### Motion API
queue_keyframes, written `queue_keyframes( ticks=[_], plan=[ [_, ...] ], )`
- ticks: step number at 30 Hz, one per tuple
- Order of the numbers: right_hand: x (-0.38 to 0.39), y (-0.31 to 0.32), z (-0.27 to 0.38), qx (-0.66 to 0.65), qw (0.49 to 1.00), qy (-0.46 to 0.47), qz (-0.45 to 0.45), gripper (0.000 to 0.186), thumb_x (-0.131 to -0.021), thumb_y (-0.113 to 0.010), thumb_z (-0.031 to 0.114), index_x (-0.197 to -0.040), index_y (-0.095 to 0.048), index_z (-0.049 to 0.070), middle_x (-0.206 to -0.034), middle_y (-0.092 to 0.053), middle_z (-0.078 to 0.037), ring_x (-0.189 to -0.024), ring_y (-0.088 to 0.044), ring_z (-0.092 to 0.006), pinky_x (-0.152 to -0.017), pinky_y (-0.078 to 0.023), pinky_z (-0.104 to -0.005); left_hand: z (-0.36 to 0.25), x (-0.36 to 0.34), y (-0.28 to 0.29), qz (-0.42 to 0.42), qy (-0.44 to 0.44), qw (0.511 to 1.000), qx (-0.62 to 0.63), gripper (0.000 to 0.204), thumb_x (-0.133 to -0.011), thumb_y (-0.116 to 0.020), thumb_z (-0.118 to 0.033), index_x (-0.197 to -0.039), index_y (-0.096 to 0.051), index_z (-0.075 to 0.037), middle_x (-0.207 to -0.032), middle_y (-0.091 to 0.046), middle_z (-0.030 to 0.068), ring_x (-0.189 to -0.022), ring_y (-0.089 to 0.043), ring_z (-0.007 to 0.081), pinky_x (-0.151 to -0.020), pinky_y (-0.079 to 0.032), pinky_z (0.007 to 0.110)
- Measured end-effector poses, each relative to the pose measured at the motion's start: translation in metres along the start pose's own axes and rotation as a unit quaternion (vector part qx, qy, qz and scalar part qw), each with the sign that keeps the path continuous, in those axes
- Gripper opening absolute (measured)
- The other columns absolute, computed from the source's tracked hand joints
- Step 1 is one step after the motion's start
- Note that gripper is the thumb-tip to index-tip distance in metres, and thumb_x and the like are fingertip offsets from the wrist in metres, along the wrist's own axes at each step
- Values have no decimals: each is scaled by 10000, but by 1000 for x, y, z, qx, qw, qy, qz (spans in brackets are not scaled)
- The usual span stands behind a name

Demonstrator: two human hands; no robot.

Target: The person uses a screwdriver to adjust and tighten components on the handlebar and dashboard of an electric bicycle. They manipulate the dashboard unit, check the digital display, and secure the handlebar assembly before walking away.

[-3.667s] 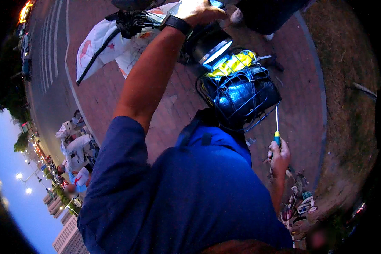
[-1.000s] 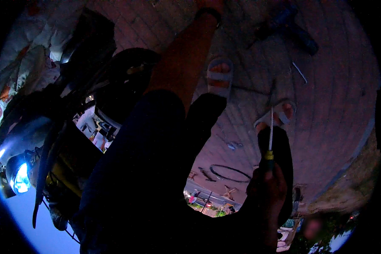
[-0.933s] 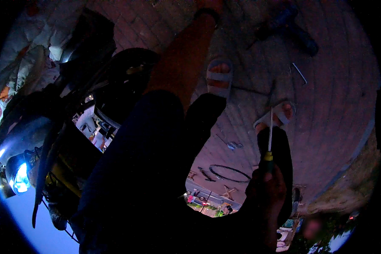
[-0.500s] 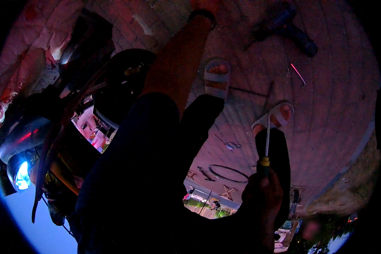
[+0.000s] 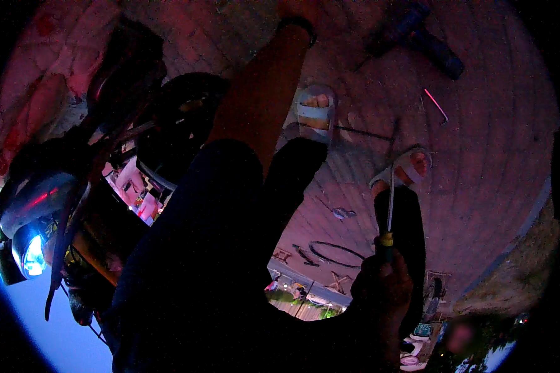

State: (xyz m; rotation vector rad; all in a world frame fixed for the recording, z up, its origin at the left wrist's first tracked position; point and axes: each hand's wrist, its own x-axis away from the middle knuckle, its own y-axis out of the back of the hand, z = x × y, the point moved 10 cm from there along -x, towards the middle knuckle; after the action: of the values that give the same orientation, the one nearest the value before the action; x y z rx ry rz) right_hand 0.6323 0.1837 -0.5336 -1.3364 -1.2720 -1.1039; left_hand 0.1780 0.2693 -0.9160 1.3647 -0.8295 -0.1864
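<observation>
In my right hand (image 5: 389, 283), low and right of centre, is a screwdriver (image 5: 390, 208) with a green handle and yellow collar. My fingers are wrapped round the handle, and the long metal shaft points up and away, over my right sandal (image 5: 412, 166). My left forearm stretches to the far top edge, with a dark band (image 5: 298, 28) at the wrist. Beyond it my left hand (image 5: 300, 8) is mostly cut off and dim, so its fingers do not show. A dark motorbike wheel (image 5: 180, 124) stands left of that forearm.
A cordless drill (image 5: 432, 50) lies at the far right, with a thin bent rod (image 5: 435, 105) nearer. Between my sandals lies a dark T-shaped tool (image 5: 370, 133). A small metal piece (image 5: 342, 213) and a black ring (image 5: 336, 253) lie on the paving. At left glows a headlight (image 5: 34, 255).
The view has shifted very slightly. My right hand and the screwdriver sit a little further left in the picture, the grip unchanged. The left forearm stays stretched out.
</observation>
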Motion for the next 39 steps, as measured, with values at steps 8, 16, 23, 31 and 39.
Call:
queue_keyframes(
  ticks=[8,16,23,31,39],
  plan=[
    [6,0,1,28,1000,-6,-1,488,-984,-652,326,-1318,-509,0,-815,-601,-65,-610,-556,-148,-517,-437,-284,-4,-6,4,-14,12,1000,14,305,-950,-561,-288,-1017,-741,-52,-883,-747,143,-800,-715,300,-722,-555,403],
    [2,5,-15,57,993,101,5,379,-989,-630,279,-1263,-574,24,-778,-577,-21,-576,-510,-106,-502,-383,-258,-31,149,53,45,125,852,507,236,-919,-589,-199,-857,-669,15,-757,-716,139,-649,-686,251,-623,-549,386],
    [49,24,-33,106,958,268,3,393,-1021,-578,191,-1364,-584,0,-791,-559,-7,-624,-487,-105,-553,-395,-274,-63,403,160,138,256,719,631,131,-959,-625,-91,-929,-640,36,-717,-674,105,-619,-670,203,-545,-530,357],
    [282,-4,-64,187,916,334,115,413,-1009,-563,167,-1385,-557,-3,-825,-586,-16,-620,-500,-97,-545,-401,-252,-83,582,361,200,264,613,718,156,-1020,-619,-133,-1067,-651,12,-910,-713,99,-803,-705,188,-719,-574,324],
    [424,-60,-128,391,815,404,139,414,-967,-604,144,-1348,-535,-4,-899,-603,-48,-679,-532,-99,-595,-442,-254,16,625,570,146,235,397,875,186,-1055,-590,-193,-1186,-614,-63,-1151,-706,92,-1069,-699,232,-948,-584,411]
  ],
)
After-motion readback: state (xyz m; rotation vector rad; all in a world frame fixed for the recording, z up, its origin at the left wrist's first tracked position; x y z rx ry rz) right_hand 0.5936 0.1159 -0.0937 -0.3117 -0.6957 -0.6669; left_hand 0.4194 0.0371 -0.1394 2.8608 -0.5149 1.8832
